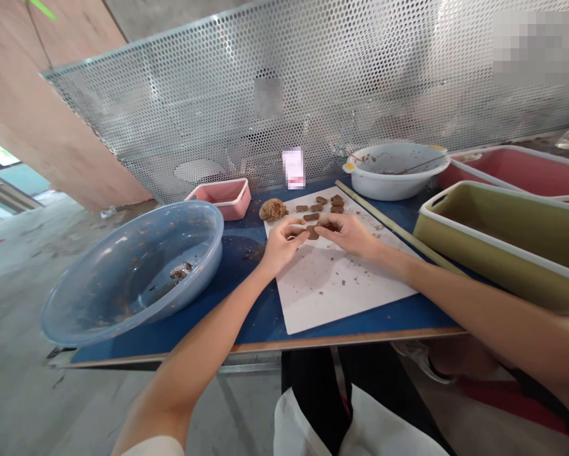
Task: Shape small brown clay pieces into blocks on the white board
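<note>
My left hand point(284, 244) and my right hand point(353, 234) meet over a white board point(303, 310). Between their fingertips is a small brown clay-like piece point(312, 233), pinched from both sides. The right hand's curled fingers partly hide something dark brown. Just beyond the hands lie several short brown pieces point(311, 217), some roll-shaped, on the far part of the board. A rough brown lump point(273, 209) rests at the board's far left corner. Brown crumbs are scattered over the board's near half.
On the blue table point(246, 316), a large blue basin point(137, 266) stands left and a small pink tub point(227, 199) behind it. A thin stick point(398, 229) lies along the board's right side. Farther right are a white basin point(393, 183), an olive tub point(497, 253) and a pink tub point(540, 168). Perforated metal point(208, 95) stands behind.
</note>
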{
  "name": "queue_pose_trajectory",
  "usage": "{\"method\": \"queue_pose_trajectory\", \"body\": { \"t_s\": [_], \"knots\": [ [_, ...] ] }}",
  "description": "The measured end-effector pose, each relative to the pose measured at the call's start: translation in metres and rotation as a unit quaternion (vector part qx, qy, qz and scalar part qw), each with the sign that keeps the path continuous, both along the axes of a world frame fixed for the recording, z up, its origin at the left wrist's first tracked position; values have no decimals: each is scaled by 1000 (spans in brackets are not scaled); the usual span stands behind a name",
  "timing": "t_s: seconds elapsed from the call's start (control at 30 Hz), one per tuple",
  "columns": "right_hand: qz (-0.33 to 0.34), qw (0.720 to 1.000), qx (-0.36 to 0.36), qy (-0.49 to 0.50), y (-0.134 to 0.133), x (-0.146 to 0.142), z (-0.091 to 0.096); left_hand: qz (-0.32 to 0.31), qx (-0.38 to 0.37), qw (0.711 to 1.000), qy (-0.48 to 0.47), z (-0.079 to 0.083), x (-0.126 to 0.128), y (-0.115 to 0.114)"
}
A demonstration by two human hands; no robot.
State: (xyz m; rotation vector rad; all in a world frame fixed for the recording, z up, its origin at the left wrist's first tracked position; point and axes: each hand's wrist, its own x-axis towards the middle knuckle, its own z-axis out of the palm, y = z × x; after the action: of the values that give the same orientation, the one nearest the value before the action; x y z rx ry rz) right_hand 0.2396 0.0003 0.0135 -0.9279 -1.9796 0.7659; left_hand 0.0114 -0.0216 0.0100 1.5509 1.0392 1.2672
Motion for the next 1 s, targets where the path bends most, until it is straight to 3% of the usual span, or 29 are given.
{"method": "queue_pose_trajectory", "body": {
  "t_s": [0.5, 0.6, 0.7, 0.87, 1.0],
  "knots": [
    [-2, 998, 33, -46, 3, 3, -3, 5, 16, 1000, 11, -1, -2, 1],
    [6, 994, 106, -33, 1, 6, -1, -5, 95, 994, 61, 1, -8, 1],
    [13, 986, 165, -15, -2, 8, 1, -10, 199, 969, 143, 4, -13, 0],
    [26, 982, 188, -2, -5, 7, 1, 9, 312, 931, 187, 4, -12, -1],
    [25, 984, 178, -1, -6, 7, 1, 24, 337, 921, 195, 4, -10, -2]
  ]
}}
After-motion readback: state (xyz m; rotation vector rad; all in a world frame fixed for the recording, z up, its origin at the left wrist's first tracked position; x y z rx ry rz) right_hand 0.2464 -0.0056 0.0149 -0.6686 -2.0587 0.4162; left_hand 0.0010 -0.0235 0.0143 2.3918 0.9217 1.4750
